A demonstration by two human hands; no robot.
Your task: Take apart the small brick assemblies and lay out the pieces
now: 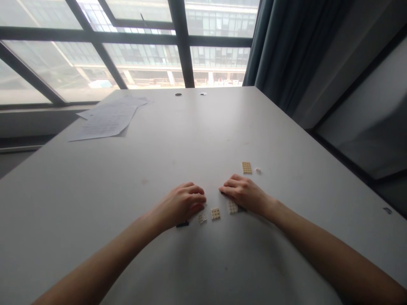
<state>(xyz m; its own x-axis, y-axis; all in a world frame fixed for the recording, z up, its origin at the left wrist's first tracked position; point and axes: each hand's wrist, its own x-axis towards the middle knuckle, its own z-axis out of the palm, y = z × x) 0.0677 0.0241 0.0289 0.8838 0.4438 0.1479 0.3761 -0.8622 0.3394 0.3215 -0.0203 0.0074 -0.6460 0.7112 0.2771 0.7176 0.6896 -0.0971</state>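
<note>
My left hand (184,202) hovers low over the table, its fingers curled towards the thumb. A tiny pale bit shows by its fingertips, too small to name. Beneath that hand a black building-block piece (182,224) sticks out, and a small beige piece (202,218) lies beside the thumb. Between the hands is a square beige studded building plate (215,213). My right hand (244,193) has its fingers closed together, with a small black block piece (222,192) at the tips. Partly under this palm are a white studded plate (232,207) and a grey piece (241,209).
Beyond my right hand lie a tan studded plate (246,167) and a small white piece (257,170). Printed papers (108,120) spread over the far left of the white table (178,148). Two round holes sit near its far edge, before the window. A dark curtain (286,51) hangs at right.
</note>
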